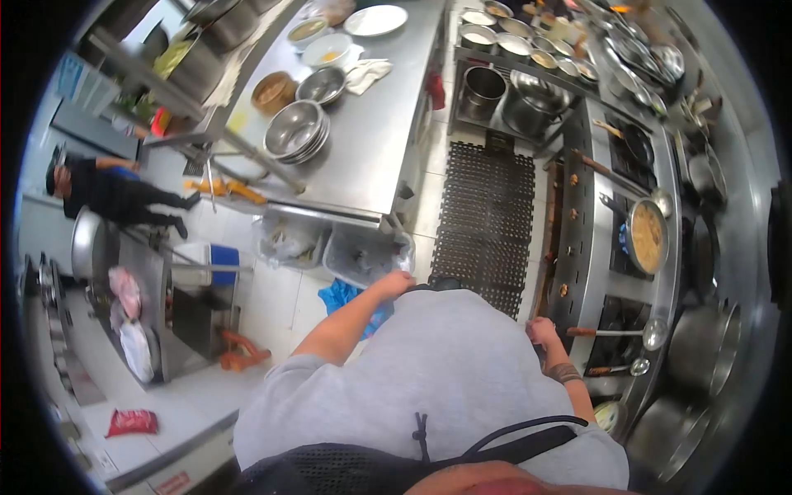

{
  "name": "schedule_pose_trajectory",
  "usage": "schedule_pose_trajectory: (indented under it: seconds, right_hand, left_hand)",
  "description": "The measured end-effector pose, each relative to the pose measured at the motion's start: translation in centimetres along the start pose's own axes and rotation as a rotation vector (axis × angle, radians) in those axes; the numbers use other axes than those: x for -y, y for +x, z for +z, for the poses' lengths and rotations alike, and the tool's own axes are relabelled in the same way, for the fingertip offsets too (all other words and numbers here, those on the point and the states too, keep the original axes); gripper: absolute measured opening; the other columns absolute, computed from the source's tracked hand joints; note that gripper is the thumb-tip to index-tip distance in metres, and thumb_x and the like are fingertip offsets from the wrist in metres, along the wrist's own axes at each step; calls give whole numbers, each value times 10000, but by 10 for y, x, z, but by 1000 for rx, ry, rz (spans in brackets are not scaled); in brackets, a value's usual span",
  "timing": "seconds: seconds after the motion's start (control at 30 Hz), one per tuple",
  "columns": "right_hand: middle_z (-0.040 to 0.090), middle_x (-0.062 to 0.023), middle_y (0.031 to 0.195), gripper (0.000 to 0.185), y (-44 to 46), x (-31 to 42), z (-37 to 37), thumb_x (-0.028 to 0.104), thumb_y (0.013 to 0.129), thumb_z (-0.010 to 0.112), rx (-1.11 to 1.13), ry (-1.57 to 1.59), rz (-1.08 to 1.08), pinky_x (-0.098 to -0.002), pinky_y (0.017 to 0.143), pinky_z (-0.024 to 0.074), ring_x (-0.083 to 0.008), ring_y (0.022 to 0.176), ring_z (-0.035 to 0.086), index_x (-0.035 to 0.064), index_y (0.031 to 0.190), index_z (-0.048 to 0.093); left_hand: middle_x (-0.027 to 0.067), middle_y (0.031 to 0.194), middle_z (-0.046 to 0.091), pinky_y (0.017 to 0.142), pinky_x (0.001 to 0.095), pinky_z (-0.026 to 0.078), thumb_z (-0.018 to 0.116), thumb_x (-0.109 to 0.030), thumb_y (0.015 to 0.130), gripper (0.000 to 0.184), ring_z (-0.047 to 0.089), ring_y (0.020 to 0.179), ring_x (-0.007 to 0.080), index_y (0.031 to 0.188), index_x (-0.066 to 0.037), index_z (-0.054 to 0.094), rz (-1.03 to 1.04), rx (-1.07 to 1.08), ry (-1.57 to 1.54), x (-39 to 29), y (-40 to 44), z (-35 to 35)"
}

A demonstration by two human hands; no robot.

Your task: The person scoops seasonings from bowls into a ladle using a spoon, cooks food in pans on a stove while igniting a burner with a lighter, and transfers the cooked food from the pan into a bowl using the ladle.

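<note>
My left hand (pixel 394 285) is low beside my waist, close to the rim of a lined bin (pixel 363 252). Its fingers are mostly hidden, and I make out nothing in it. My right hand (pixel 542 332) hangs by the front of the stove (pixel 587 276) with its fingers curled in. What it holds, if anything, cannot be made out. Near it, a ladle (pixel 654 334) lies across the stove with its wooden handle toward me. Farther up the stove, a frying pan (pixel 648 237) holds yellowish food in liquid.
Stacked metal bowls (pixel 295 132) stand on the steel counter (pixel 375 144). A black perforated mat (pixel 483 219) covers the aisle floor. Another person (pixel 115 191) in dark clothes stands at the far left. Large pots (pixel 536 103) sit on a low shelf beyond the stove.
</note>
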State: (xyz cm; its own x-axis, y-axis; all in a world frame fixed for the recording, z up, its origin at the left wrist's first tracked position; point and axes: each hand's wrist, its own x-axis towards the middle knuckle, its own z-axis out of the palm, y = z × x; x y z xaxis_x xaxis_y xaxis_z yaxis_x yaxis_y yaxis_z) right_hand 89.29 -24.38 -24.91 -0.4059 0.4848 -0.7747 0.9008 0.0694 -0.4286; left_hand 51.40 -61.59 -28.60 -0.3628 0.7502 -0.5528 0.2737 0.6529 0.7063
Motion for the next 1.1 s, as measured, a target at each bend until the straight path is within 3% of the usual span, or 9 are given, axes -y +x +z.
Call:
schedule_pose_trajectory:
  seconds: [0.13,0.23,0.4,0.57,0.73,0.83,0.93,1.0,1.1]
  right_hand:
    - [591,-25,740,139,32,65,-21,172,957,609,13,63,-48,-311,484,452,-155,571,549,44,903,614]
    - [607,-6,764,181,39,116,-17,196,952,624,50,121,-144,-286,545,471,-112,653,577,31,1011,668]
    - [625,-4,782,219,27,154,16,215,959,623,121,115,-231,-276,562,470,-102,656,582,29,1061,677]
    - [697,-84,809,249,49,78,36,241,937,654,183,-193,-327,-331,671,531,-184,739,668,24,1046,708]
    - [688,-87,779,208,26,4,5,191,913,655,97,-359,-279,-355,625,539,-205,695,672,36,1041,707]
    - [630,-54,700,124,4,-24,-21,181,912,641,77,-153,22,-352,514,508,-179,603,630,77,958,691]
    - [573,-15,656,71,18,-81,-32,170,920,618,115,120,-87,-334,432,457,-145,544,582,128,877,654]
    - [558,-26,657,227,2,-76,-33,207,935,617,-22,416,230,-359,478,466,-193,539,564,98,736,615]
    - [637,-115,723,55,53,-157,-3,114,818,647,-349,-739,-691,-443,609,539,-341,661,639,64,800,633]
  left_hand:
    - [91,953,750,654,394,569,630,-251,902,276,726,761,240,1083,-85,756,114,-3,440,145,-15,65]
    - [89,889,747,616,396,571,622,-230,877,294,729,762,245,1106,-105,757,72,332,627,125,-64,54]
    - [84,858,746,638,416,571,599,-217,869,269,729,782,261,1048,-114,771,-183,238,459,100,-87,54]
    - [157,928,747,757,475,554,572,-215,878,249,708,833,364,905,-63,767,-75,39,408,117,-36,70]
    - [210,972,738,817,482,535,591,-264,860,303,702,895,388,933,-29,768,-157,-40,216,4,-21,38]
    - [228,997,734,838,468,535,608,-310,858,343,702,919,385,952,-23,770,-158,-22,207,-16,-13,27]
    - [227,1012,735,852,464,537,633,-320,857,339,705,943,381,972,-31,769,-169,52,269,-16,-1,28]
    - [229,1002,734,850,465,537,632,-301,849,327,704,942,380,964,-27,768,-145,90,313,-2,7,33]
    - [247,1018,727,847,482,539,581,-265,871,319,699,939,402,939,-16,768,-95,240,553,16,21,38]
